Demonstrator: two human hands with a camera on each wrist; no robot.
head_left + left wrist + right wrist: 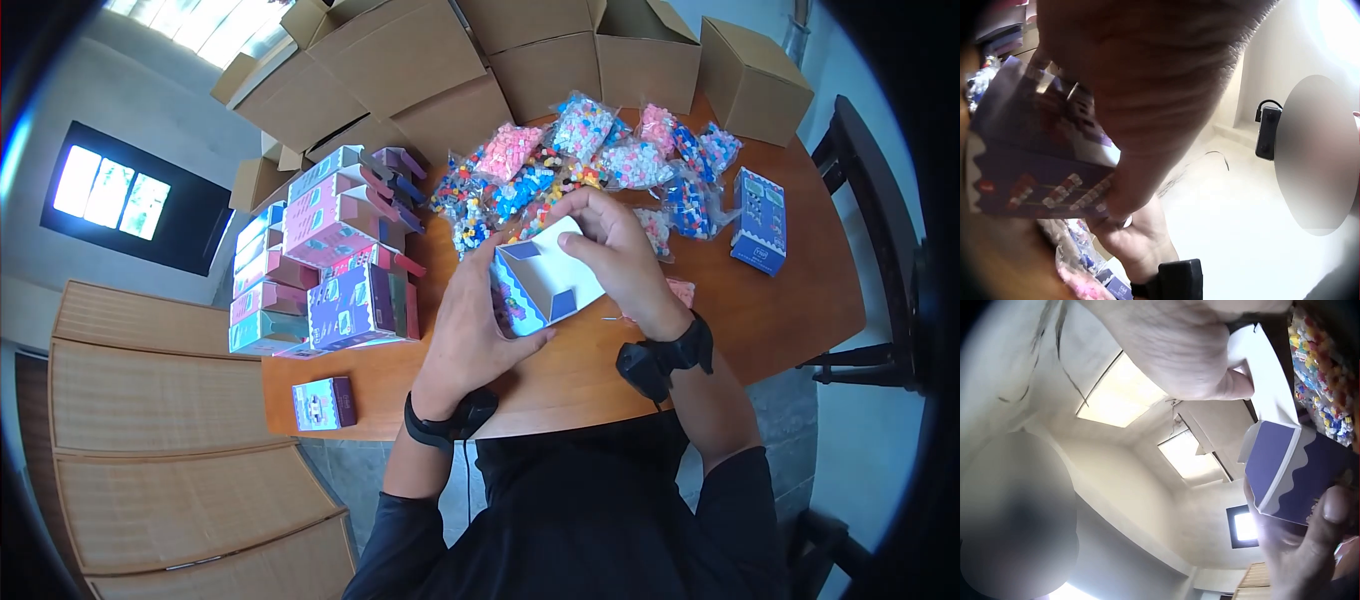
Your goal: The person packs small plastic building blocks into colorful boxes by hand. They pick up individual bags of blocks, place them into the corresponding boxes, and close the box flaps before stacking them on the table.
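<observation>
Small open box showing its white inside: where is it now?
The open box is near the middle of the head view, above the table, held between left hand and right hand, on the person's side of the bagged pieces.

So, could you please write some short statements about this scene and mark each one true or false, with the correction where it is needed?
1. The left hand and the right hand both touch an open box. True.
2. The thumb of the right hand rests on a red flap. False: it rests on a white flap.
3. Plastic bags of small colourful pieces lie on the table. True.
4. The pink and purple stack is at the person's right. False: the stacked boxes are at the left.
5. A blue-purple box stands near the right end of the table. True.
6. Only a bare wall is directly behind the bags. False: cardboard boxes are there.
</observation>
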